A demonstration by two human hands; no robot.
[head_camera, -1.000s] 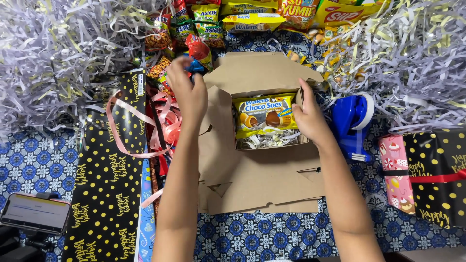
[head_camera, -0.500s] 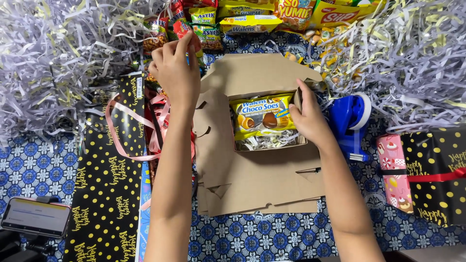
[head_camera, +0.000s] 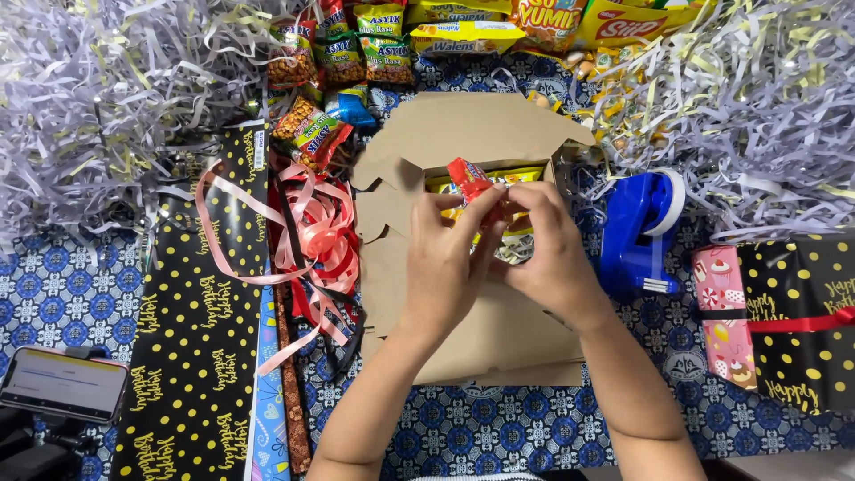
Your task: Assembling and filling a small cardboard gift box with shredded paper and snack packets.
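Hands: left hand [head_camera: 445, 267] and right hand [head_camera: 548, 258] meet over an open brown cardboard box [head_camera: 472, 134], both pinching a small red snack packet [head_camera: 469, 178] between fingertips.
Packet: held just above the box's compartment, over a yellow biscuit pack [head_camera: 525, 174] that lies inside on shredded paper.
Box: flaps spread flat toward the person and to the left; lid flap lies open on the far side.
Surface: blue and white patterned cloth [head_camera: 499, 428] covers the work area, showing at the near edge and lower left.
Left side: black gift wrap with gold dots [head_camera: 200, 356] lies unrolled, with a tangle of pink and red ribbon [head_camera: 312, 232] between it and the box.
Right side: blue tape dispenser [head_camera: 637, 236] sits just beside the box; a wrapped black and pink parcel [head_camera: 784, 321] with red ribbon lies farther right.
Far edge: rows of snack packs [head_camera: 383, 44] line the top, with more loose ones near the box's left corner.
Surroundings: heaps of pale shredded paper [head_camera: 98, 98] fill the upper left and upper right.
Corner: phone [head_camera: 62, 385] rests at lower left, screen lit.
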